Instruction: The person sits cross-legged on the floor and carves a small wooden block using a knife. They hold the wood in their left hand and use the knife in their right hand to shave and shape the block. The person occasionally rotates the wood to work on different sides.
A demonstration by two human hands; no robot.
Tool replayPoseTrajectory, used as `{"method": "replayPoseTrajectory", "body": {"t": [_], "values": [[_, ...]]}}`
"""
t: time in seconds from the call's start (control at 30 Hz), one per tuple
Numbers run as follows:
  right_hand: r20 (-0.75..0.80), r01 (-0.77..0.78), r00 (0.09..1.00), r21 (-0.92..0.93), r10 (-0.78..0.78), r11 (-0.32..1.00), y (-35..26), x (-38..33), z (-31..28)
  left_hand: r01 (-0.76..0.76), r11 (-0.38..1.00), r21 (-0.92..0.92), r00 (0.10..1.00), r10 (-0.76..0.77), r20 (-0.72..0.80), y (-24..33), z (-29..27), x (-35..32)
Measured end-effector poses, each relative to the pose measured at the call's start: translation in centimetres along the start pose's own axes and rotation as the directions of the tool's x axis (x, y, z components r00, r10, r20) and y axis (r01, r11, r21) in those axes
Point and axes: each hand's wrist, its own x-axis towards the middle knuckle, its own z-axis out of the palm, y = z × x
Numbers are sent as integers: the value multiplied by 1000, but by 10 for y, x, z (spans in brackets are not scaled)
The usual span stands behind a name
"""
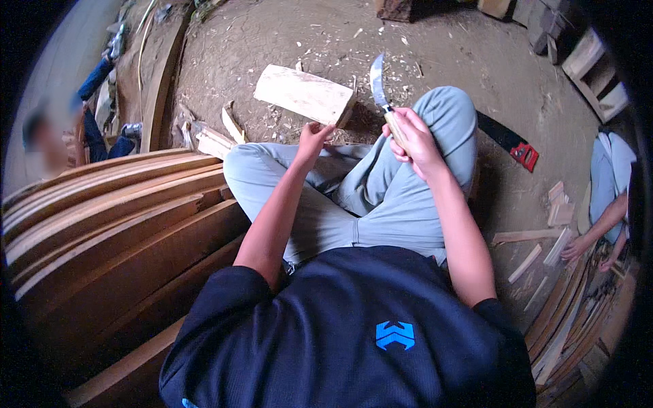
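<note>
A knife (pixel 378 80) with a curved, hooked metal blade and a pale wooden handle points up and away from me. My right hand (pixel 416 141) is closed round its handle, above my right knee. A thick block of pale wood (pixel 303 90) with a smooth, rounded top lies slanted in front of my crossed legs. At the block's near edge, toward its right end, the fingers of my left hand (pixel 315 143) are curled against the wood. Part of those fingers is hidden from view.
A handsaw (pixel 509 144) with a red handle lies beyond my right knee. Long stacked boards (pixel 122 217) fill the left side. Wood chips and offcuts (pixel 216 141) litter the ground. One person sits at far left; another person's hand (pixel 577 249) touches wood strips at right.
</note>
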Motion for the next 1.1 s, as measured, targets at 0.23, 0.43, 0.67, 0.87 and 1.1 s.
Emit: {"method": "replayPoseTrajectory", "body": {"t": [0.23, 0.43, 0.67, 0.87, 1.1], "values": [[4, -53, 999, 43, 53, 998, 0, 4, -3, -382, 760, 526, 880, 125, 458, -36, 29, -87], [33, -57, 998, 88, 54, 995, 1, 6, -7, -533, 503, 680, 813, 80, 577, -16, 45, -137], [32, -39, 999, 126, 36, 991, 1, 2, -8, -647, 225, 728, 760, 118, 639, -27, 44, -130], [-19, -16, 1000, 3, 16, 1000, 4, 5, -3, -594, 234, 770, 798, 53, 600, -26, 49, -133], [-68, 100, 955, -841, -287, 531, 40, 41, 11, -571, 744, 348, 738, 280, 614, -1, 55, -155]]}}
